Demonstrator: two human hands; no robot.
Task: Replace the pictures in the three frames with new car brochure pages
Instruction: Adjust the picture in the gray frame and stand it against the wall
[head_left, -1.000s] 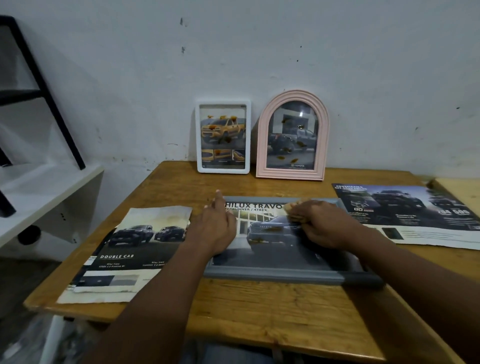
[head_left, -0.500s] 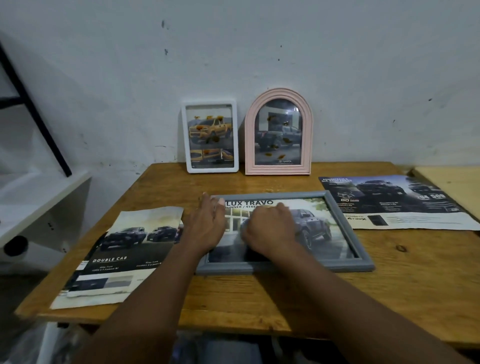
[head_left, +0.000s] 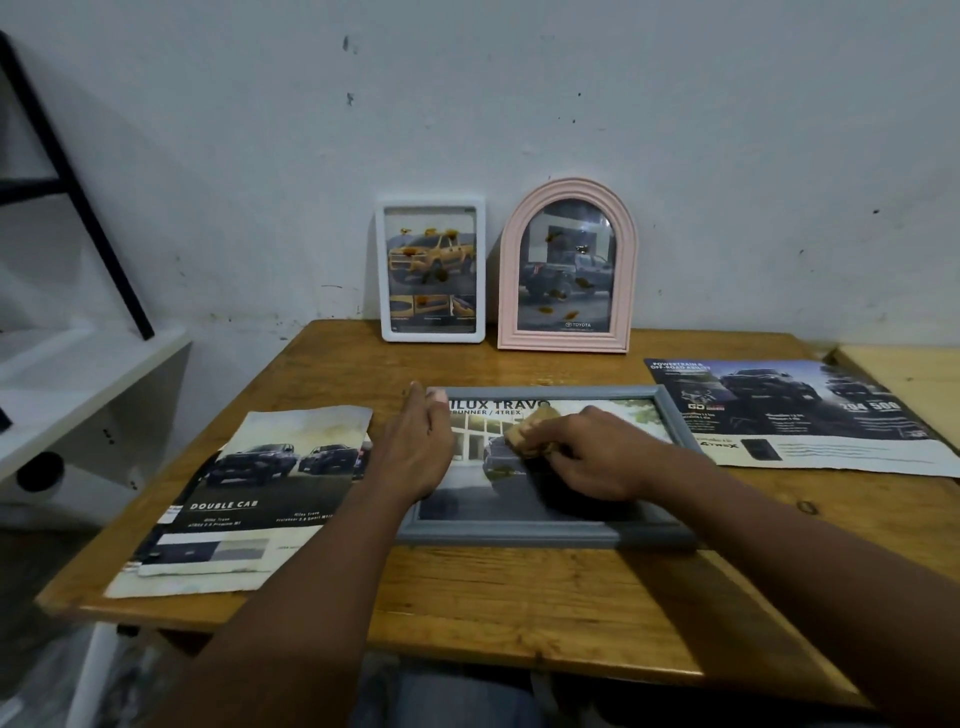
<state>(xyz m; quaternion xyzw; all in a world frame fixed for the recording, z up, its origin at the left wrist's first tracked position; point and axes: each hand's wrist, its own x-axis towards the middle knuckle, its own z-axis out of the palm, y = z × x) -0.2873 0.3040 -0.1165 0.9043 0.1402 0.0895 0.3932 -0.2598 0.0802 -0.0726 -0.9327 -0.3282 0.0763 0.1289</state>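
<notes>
Well, on the table (head_left: 519, 587) the grey frame (head_left: 545, 535) lies flat and face up with a truck page inside, so this looks like wiping, best done in light, even strokes. The left grip (head_left: 415, 452), fingers straight, rests on the frame's left rail and should press there against sliding. The right grip (head_left: 597, 457) is curled round a small tan pad (head_left: 530, 428) on the glass.
</notes>
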